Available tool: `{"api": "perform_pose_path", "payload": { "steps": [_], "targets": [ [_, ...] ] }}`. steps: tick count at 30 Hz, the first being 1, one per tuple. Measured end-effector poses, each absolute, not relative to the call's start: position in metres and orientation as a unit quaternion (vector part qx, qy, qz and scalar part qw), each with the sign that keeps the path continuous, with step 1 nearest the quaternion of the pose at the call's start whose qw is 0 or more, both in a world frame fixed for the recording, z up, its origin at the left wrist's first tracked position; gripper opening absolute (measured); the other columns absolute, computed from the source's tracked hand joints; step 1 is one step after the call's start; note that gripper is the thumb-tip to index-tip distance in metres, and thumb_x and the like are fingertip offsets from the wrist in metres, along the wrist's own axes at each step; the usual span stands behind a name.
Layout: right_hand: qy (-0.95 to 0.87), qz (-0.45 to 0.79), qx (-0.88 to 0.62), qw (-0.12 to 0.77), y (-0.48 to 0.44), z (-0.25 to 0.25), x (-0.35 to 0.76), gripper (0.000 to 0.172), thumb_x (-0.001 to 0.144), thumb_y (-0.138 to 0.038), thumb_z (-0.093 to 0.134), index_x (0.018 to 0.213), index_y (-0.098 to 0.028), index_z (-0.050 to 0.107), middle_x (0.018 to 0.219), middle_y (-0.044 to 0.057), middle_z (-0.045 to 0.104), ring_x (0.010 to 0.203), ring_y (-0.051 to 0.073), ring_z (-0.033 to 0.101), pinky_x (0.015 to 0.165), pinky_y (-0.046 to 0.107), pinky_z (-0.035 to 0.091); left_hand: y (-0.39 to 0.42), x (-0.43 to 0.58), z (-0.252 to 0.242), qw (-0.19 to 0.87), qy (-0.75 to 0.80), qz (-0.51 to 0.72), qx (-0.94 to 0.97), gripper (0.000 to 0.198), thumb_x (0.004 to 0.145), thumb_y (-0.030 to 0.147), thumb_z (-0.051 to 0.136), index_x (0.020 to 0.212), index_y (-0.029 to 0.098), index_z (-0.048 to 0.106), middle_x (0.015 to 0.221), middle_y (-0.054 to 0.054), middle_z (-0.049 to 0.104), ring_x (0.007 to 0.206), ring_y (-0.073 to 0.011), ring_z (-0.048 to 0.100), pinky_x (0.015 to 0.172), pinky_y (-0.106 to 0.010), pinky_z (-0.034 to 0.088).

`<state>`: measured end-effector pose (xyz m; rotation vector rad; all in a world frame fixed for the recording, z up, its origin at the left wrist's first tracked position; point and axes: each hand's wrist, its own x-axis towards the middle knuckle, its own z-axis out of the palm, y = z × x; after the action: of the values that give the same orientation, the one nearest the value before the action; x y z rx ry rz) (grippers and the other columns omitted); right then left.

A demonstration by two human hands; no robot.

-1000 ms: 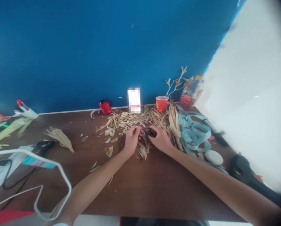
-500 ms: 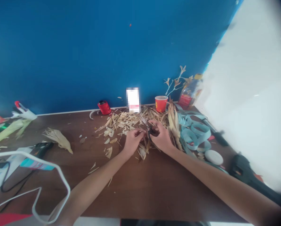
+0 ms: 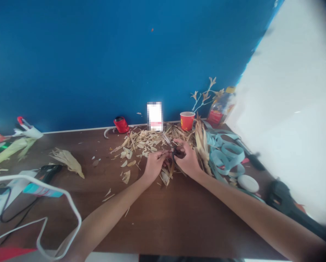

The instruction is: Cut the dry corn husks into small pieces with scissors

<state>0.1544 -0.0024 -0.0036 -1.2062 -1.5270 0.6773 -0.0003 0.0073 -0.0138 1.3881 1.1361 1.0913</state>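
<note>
Relative to one second earlier, the left hand (image 3: 154, 164) has shifted slightly right and downward in the frame, and the scissors' (image 3: 173, 150) blades reach farther toward the top. The scissors lie near the centre of the frame, between the two hands; their long axis runs diagonally, dark handles at lower right, metal tips pointing to upper left over the pile of dry husk pieces (image 3: 146, 137). The right hand (image 3: 188, 159) is partly curled, thumb and fingers set around the handles. The left hand's thumb and fingers are drawn close together beside the handles; whether they hold anything cannot be told. A red paper cup (image 3: 187, 122) stands above and right of the hands, and loops of pale blue ribbon (image 3: 232, 157) occupy the right of the frame.
</note>
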Motion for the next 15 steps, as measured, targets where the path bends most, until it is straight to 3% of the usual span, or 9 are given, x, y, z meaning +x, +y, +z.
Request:
{"api": "perform_pose_path", "payload": {
  "steps": [9, 15],
  "targets": [
    [-0.649, 0.271, -0.500, 0.505, -0.0038, -0.0031, 0.1543, 0.052, 0.068, -0.016, 0.058, 0.119, -0.023, 0.054, 0.083, 0.001, 0.064, 0.077, 0.018, 0.062, 0.077, 0.032, 0.051, 0.0081, 0.0008, -0.0133, 0.487, 0.464, 0.445, 0.591, 0.025, 0.081, 0.034, 0.056, 0.088, 0.016, 0.072, 0.063, -0.002, 0.065, 0.053, -0.0135, 0.058, 0.052, -0.025, 0.045],
    [-0.675, 0.243, -0.501, 0.484, -0.0093, 0.0029, 0.1537, 0.055, 0.064, -0.013, 0.059, 0.117, -0.024, 0.055, 0.083, 0.000, 0.063, 0.076, 0.016, 0.060, 0.077, 0.030, 0.049, 0.0060, 0.0016, -0.0087, 0.500, 0.456, 0.466, 0.570, 0.013, 0.078, 0.029, 0.059, 0.077, 0.017, 0.061, 0.064, 0.001, 0.060, 0.054, -0.0113, 0.056, 0.055, -0.023, 0.046]
  ]
}}
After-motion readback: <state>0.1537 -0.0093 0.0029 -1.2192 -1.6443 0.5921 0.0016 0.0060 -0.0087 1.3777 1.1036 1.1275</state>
